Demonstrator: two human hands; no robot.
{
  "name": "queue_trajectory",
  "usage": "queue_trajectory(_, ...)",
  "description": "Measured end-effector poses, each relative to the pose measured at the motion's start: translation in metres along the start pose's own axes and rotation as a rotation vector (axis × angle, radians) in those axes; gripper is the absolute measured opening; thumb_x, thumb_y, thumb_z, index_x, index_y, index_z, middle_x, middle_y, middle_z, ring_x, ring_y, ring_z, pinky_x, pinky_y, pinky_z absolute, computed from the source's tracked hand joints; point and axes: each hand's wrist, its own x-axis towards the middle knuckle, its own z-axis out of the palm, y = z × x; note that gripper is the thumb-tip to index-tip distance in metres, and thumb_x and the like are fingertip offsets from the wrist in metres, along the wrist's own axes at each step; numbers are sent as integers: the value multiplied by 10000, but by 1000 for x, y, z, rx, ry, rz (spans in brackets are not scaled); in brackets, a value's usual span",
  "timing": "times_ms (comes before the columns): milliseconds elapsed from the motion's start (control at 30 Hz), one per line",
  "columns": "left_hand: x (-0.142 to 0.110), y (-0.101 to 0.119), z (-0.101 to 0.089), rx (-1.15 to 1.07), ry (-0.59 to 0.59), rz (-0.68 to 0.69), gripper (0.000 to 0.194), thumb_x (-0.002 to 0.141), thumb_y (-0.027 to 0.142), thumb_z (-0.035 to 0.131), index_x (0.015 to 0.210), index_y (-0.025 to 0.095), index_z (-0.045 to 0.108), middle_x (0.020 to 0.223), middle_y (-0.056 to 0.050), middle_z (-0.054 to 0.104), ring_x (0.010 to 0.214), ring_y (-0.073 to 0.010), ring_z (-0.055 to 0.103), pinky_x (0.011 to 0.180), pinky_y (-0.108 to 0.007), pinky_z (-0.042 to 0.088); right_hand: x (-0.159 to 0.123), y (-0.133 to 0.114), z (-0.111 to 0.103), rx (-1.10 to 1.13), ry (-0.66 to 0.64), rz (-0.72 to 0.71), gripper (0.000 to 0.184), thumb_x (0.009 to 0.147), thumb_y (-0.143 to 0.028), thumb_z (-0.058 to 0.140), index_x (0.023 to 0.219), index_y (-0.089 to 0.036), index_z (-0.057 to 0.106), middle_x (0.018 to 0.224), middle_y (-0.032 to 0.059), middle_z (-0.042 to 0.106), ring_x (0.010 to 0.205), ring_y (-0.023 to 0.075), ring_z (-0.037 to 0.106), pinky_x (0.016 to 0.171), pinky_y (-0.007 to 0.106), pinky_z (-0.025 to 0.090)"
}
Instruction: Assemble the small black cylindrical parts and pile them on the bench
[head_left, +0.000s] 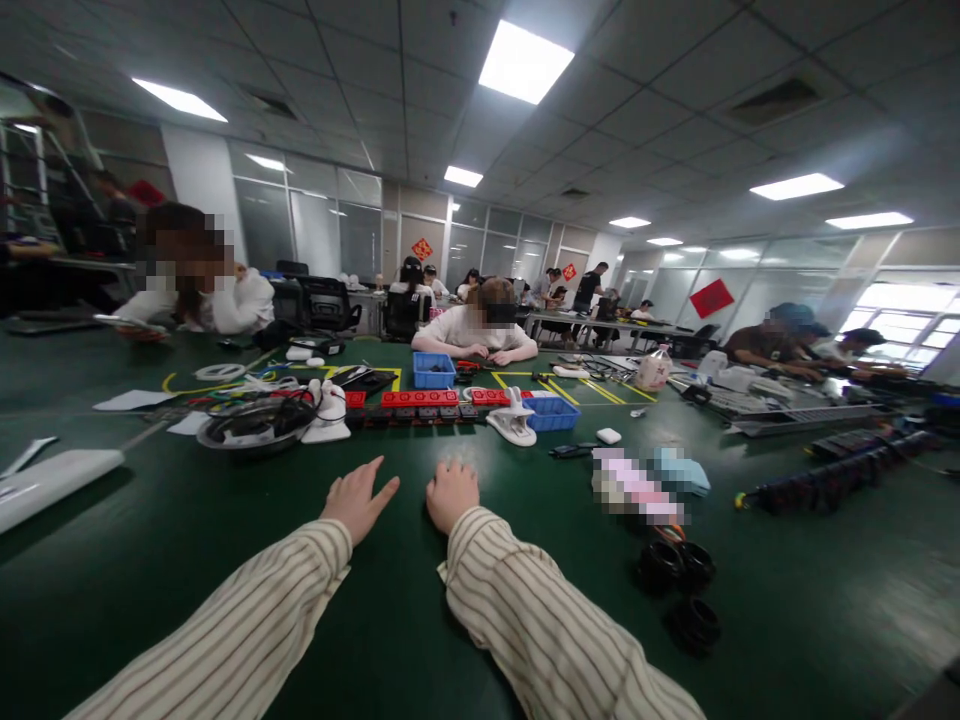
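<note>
My left hand (357, 499) lies flat on the green table (187, 560), its fingers stretched out and apart, holding nothing. My right hand (452, 492) rests beside it with the fingers curled under into a loose fist; nothing shows in it. Both arms wear striped sleeves. Beyond the hands, a row of red blocks (435, 398) lies across the table, with a white hand-held tool (513, 418) at its right end and another white tool (327, 414) at its left.
Two blue bins (433, 370) (553, 412) stand by the red row. A coil of cable (253, 422) lies at the left, black rings (675, 570) at the right. Other people sit across the table and at desks behind.
</note>
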Motion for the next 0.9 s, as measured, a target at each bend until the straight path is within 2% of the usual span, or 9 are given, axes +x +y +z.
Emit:
queue_trajectory(167,2,1,1,12,-28,-8,655,864,539,253,1352,112,345,1329,-148,470,1229,-295,420,1006,-455,308,-38,5,-11,24,-57,-249,341,850,-216,411,1154,-129,538,1202,129,516,1131,239,452,980,371,347)
queue_trajectory(300,1,-1,2,29,-43,5,677,863,556,240,1368,112,326,1341,-147,458,1241,-292,406,1018,-450,294,-102,22,-31,56,-99,-360,431,856,-205,399,1277,-139,462,1335,110,437,1245,237,377,1040,346,322)
queue_trajectory(400,1,-2,2,36,-58,19,695,858,572,233,1368,111,334,1338,-146,461,1244,-291,402,1024,-459,287,-159,55,-47,29,-122,-374,444,884,-215,367,1320,-168,429,1388,83,398,1284,230,357,1047,344,338)
queue_trajectory(467,2,-2,1,39,-69,26,700,855,577,227,1363,111,346,1328,-144,471,1237,-289,409,1020,-460,296,-194,84,-53,-60,-94,-404,453,875,-268,418,1313,-158,445,1367,98,429,1253,239,410,998,331,399)
queue_trajectory(533,2,-2,1,43,-77,33,698,852,576,225,1359,114,356,1319,-140,480,1228,-288,418,1014,-458,307,-224,115,-56,-185,11,-434,456,873,-321,453,1295,-150,468,1301,120,501,1178,248,493,906,318,465)
queue_trajectory(633,3,-2,1,59,-77,38,698,843,575,239,1353,115,365,1319,-139,476,1228,-292,415,1017,-454,304,-257,149,-61,-310,253,-405,441,897,-409,425,1243,-149,510,1123,123,623,988,222,604,772,292,495)
queue_trajectory(767,3,-3,1,87,-72,32,728,827,591,265,1352,96,361,1323,-161,465,1218,-307,423,1011,-455,310,-276,159,-88,-329,379,-295,360,885,-456,459,1068,-184,607,784,53,660,694,176,603,640,281,452)
queue_trajectory(833,3,-4,1,96,-72,30,734,826,594,264,1352,92,357,1324,-167,464,1210,-307,433,1004,-452,321,-271,160,-109,-224,439,-137,363,865,-489,475,1019,-198,627,753,50,645,683,181,586,614,282,432)
queue_trajectory(900,3,-4,1,101,-71,28,733,827,594,262,1353,92,353,1328,-167,461,1212,-302,435,1003,-442,325,-256,168,-128,-12,560,96,425,869,-537,419,1001,-194,632,773,61,641,697,186,582,612,286,433)
